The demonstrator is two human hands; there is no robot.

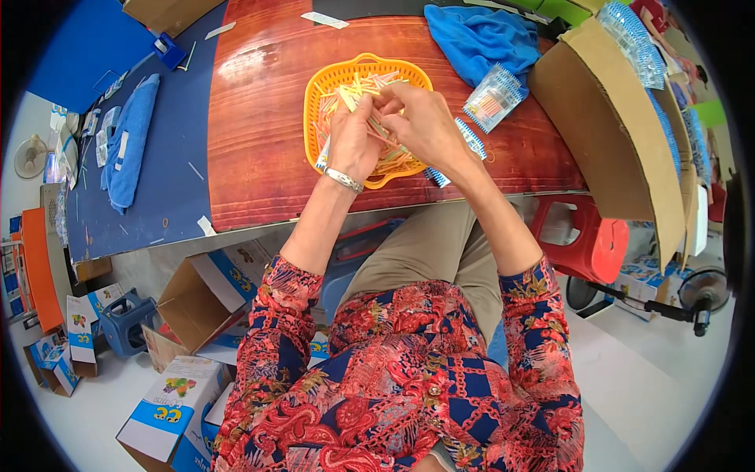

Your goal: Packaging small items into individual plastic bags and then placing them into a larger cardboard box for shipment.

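A yellow plastic basket stands on the table in front of me, filled with thin yellow, pink and pale green sticks. Over it, my left hand is closed on a few of these sticks, whose ends poke up past the fingers. My right hand is bent in close beside it, fingers curled inward at the same sticks; its fingertips are partly hidden, so I cannot make out what they pinch. Right of the basket lies a clear, blue-edged packet of similar sticks. Another blue-edged packet shows partly behind my right wrist.
A blue cloth lies crumpled at the back right, and a blue towel on the dark left part of the table. An open cardboard box with packets stands at the right edge. A red stool and several cartons are below.
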